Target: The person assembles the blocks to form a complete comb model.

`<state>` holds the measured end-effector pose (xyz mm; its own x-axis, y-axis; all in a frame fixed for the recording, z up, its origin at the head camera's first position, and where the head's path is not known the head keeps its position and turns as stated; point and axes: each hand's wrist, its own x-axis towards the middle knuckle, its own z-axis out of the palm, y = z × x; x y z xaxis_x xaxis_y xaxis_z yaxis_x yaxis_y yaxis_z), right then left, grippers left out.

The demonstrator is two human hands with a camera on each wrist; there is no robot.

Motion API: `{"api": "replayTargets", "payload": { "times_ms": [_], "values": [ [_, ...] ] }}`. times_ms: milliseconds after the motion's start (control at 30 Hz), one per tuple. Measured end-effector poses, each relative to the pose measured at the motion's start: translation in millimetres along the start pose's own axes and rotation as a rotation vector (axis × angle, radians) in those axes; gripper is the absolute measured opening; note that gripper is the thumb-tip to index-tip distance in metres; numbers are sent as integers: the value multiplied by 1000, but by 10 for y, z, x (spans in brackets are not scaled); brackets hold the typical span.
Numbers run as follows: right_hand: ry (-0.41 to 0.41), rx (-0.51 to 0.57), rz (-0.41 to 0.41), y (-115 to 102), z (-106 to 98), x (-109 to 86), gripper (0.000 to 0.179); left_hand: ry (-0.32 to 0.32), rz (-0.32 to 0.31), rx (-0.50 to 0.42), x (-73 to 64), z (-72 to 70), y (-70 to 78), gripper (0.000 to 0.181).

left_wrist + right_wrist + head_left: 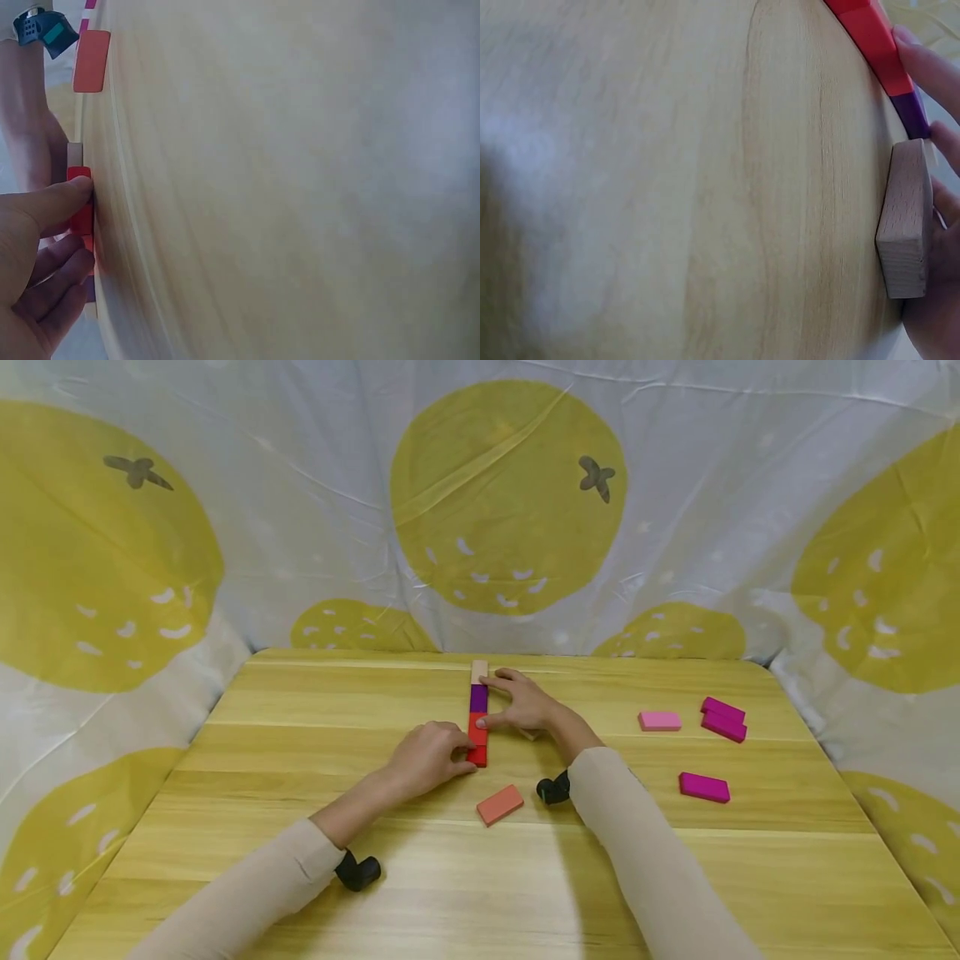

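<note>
A straight row of blocks runs away from me in the head view: a red block [481, 757] nearest, a brighter red block [481, 737], a purple block [478, 698] and a pale wooden block [480, 672] farthest. My left hand [427, 756] holds the nearest red block, its thumb [71, 191] on the near end and the fingers along the left side. From the right, my right hand [528, 706] touches the row with extended thumb and fingers. Partly hidden under that hand lies a loose wooden block [904, 199].
A coral block [500, 805] lies at an angle nearer to me. On the right are a pink block [660, 722], a magenta block [705, 787] and two magenta blocks [723, 726] touching each other. A patterned curtain [322, 510] hangs behind the wooden table [315, 693].
</note>
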<state>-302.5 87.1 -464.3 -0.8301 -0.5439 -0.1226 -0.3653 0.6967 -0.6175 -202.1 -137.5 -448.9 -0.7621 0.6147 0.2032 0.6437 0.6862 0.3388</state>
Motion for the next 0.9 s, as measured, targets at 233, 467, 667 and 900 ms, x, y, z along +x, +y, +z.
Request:
{"api": "replayTargets", "payload": {
  "times_ms": [233,467,667,900],
  "values": [
    [-2,-9,2,-20,-23,2,91,-3,19,-20,15,-9,6,23],
    [-7,-3,16,-13,-40,-18,91,-10,24,-9,36,-10,24,23],
    [-6,8,12,-19,-28,-29,91,-9,21,9,27,-6,38,23],
    [-1,8,-1,-14,-16,-31,91,0,41,-12,13,7,9,27]
  ]
}}
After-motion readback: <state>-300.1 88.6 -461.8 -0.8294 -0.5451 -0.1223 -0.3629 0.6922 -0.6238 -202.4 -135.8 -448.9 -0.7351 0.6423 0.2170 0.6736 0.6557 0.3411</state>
